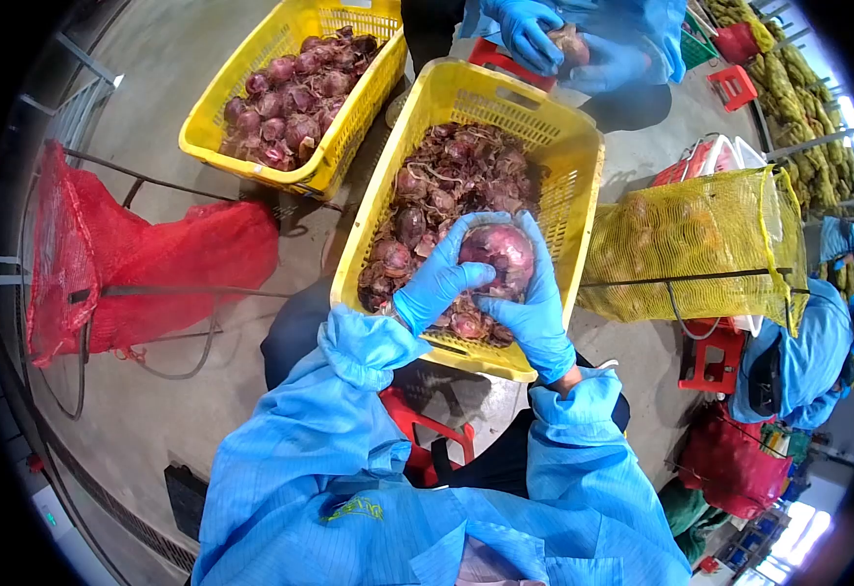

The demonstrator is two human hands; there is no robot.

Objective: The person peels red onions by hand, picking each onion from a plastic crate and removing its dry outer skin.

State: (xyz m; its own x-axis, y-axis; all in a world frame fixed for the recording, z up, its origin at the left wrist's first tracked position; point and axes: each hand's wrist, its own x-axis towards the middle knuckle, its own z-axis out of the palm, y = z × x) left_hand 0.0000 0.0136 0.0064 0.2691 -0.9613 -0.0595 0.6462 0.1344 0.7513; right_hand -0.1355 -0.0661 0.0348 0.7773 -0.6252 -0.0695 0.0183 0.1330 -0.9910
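Between my two blue-gloved hands is a large red onion, its skin shiny purple with pale patches. My left hand grips it from the left, thumb across its front. Around its right side curls my right hand, thumb below. Both hands are over a yellow crate partly filled with red onions and loose papery skins. The onion is held above this heap.
A second yellow crate of red onions stands at upper left. A red mesh sack hangs on a frame at left, a yellow mesh sack at right. Opposite, a co-worker's gloved hands hold an onion. Red stools stand about.
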